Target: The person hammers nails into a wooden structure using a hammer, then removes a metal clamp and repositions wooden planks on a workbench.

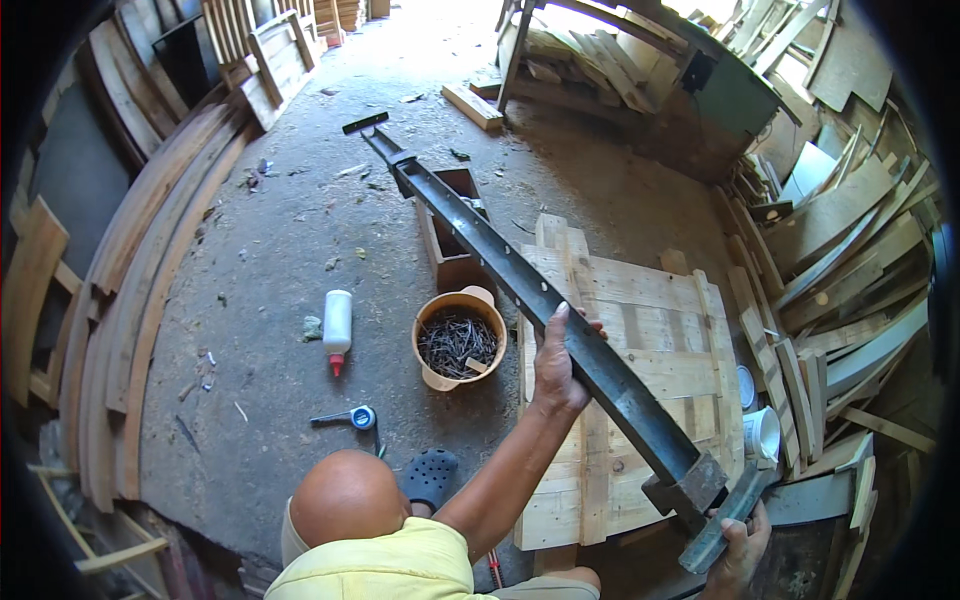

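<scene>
My left fingers (556, 332) curl tight round a long dark metal bar (520, 278). My right fingers (736, 537) grip a grey-green block (724, 515) by its near end. A tan pot (437, 380) sits left of my left fingers.

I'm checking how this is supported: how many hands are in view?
2: the left hand grips the long metal channel partway along; the right hand holds the short grey bar at its lower-right end. No other hand shows.
</scene>
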A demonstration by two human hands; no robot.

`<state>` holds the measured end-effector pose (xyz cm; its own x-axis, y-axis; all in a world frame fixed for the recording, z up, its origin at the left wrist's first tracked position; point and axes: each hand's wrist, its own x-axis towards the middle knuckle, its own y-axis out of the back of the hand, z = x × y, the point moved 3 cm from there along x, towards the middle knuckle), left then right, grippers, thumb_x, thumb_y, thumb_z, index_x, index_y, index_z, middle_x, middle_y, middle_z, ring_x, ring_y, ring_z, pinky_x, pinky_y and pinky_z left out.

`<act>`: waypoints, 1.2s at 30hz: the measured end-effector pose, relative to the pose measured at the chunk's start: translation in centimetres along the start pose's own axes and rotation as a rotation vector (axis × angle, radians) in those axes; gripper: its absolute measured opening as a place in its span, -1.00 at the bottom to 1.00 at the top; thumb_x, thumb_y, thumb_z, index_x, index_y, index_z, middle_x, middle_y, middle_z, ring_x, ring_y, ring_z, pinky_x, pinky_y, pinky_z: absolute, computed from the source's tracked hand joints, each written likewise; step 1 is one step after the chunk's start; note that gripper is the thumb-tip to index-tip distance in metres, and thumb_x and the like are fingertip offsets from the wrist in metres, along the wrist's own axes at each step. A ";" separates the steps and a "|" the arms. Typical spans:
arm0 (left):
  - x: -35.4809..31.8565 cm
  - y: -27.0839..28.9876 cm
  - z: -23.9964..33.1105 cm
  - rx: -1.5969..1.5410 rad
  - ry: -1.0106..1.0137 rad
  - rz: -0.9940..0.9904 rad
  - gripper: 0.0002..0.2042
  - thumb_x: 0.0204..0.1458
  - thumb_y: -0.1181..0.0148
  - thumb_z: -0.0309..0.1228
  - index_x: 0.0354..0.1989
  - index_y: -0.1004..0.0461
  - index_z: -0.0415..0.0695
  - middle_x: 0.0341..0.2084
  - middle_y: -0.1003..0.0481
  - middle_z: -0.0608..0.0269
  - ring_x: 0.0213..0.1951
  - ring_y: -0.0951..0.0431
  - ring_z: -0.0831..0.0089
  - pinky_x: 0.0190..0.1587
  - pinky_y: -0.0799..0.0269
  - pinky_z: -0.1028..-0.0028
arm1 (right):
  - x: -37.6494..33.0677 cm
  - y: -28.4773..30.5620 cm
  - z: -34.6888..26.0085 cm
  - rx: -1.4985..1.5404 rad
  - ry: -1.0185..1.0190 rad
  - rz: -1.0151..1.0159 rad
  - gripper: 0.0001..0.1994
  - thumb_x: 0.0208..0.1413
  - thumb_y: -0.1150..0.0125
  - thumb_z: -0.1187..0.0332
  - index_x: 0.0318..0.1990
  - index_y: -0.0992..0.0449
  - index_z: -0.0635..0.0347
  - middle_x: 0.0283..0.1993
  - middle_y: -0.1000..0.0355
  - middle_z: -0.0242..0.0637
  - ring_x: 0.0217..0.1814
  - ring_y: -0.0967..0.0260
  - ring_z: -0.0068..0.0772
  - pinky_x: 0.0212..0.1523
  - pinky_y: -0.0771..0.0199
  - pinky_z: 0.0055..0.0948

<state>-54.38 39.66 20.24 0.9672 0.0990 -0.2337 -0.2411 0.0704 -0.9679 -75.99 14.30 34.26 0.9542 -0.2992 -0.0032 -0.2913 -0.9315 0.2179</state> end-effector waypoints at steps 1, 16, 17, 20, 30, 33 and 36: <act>-0.2 0.4 1.0 -0.009 0.002 0.008 -0.65 0.14 -0.20 -0.11 -0.16 -0.38 -0.16 -0.39 -0.50 0.09 -0.30 -0.54 0.29 -0.13 -0.54 0.34 | 0.1 -1.4 -0.1 -0.044 0.030 0.068 -0.32 -0.18 -0.22 0.23 0.12 -0.29 0.52 -0.22 -0.42 -0.16 -0.29 -0.45 -0.40 -0.22 -0.47 -0.48; 8.7 11.7 12.5 0.156 -0.078 0.002 -0.60 0.21 0.04 -0.05 -0.18 -0.43 -0.20 -0.40 -0.49 0.09 -0.39 -0.52 0.22 -0.23 -0.52 0.27 | -0.9 -14.3 1.8 0.203 -0.247 -0.239 -0.50 0.25 -0.15 0.28 0.22 -0.23 0.43 0.01 -0.45 -0.04 0.00 -0.51 -0.30 0.00 -0.53 -0.36; 9.7 12.2 13.3 0.159 -0.025 0.040 -0.57 0.21 0.05 -0.02 -0.18 -0.44 -0.21 -0.38 -0.50 0.07 -0.36 -0.53 0.22 -0.21 -0.52 0.27 | -0.4 -15.6 2.2 0.224 -0.267 -0.261 -0.53 0.27 -0.10 0.31 0.22 -0.23 0.42 0.01 -0.46 -0.05 0.02 -0.51 -0.29 -0.01 -0.55 -0.35; 14.0 11.7 15.3 0.163 0.026 0.065 -0.50 0.19 0.09 0.08 -0.19 -0.42 -0.21 -0.39 -0.50 0.04 -0.32 -0.53 0.20 -0.19 -0.51 0.24 | 2.4 -18.9 3.5 0.267 -0.301 -0.335 -0.62 0.29 -0.04 0.38 0.18 -0.26 0.38 0.00 -0.46 -0.08 0.06 -0.50 -0.25 -0.02 -0.58 -0.32; 10.2 7.6 30.4 1.676 0.035 0.278 -0.01 -0.02 0.34 0.52 0.07 -0.40 -0.29 -0.18 -0.53 -0.09 -0.17 -0.55 0.04 -0.12 -0.48 -0.01 | 9.2 -29.9 4.2 0.511 -0.341 -0.537 -0.76 0.24 -0.07 0.43 0.01 -0.36 0.35 -0.05 -0.49 -0.05 0.01 -0.50 -0.19 0.07 -0.55 -0.15; -0.1 10.0 27.9 1.157 0.351 0.252 -0.23 0.16 0.32 0.34 -0.06 -0.44 -0.22 -0.25 -0.55 0.02 -0.28 -0.60 0.12 -0.11 -0.52 0.06 | 10.2 -34.4 3.6 0.589 -0.370 -0.581 -0.78 0.25 -0.07 0.43 -0.01 -0.38 0.32 -0.08 -0.51 -0.09 -0.03 -0.51 -0.23 0.02 -0.57 -0.19; -3.8 10.2 23.7 0.910 0.382 0.152 -0.24 0.20 0.37 0.31 0.02 -0.43 -0.20 -0.09 -0.52 -0.01 -0.06 -0.54 0.15 0.05 -0.43 0.10 | 10.3 -38.1 2.9 0.653 -0.327 -0.627 -0.80 0.24 -0.10 0.45 -0.03 -0.34 0.29 -0.10 -0.48 -0.15 -0.04 -0.52 -0.25 -0.02 -0.59 -0.24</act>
<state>-62.34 63.51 13.47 0.8429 -0.1447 -0.5182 -0.1791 0.8328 -0.5238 -55.25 46.07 23.15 0.9119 0.3412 -0.2279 0.1901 -0.8435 -0.5024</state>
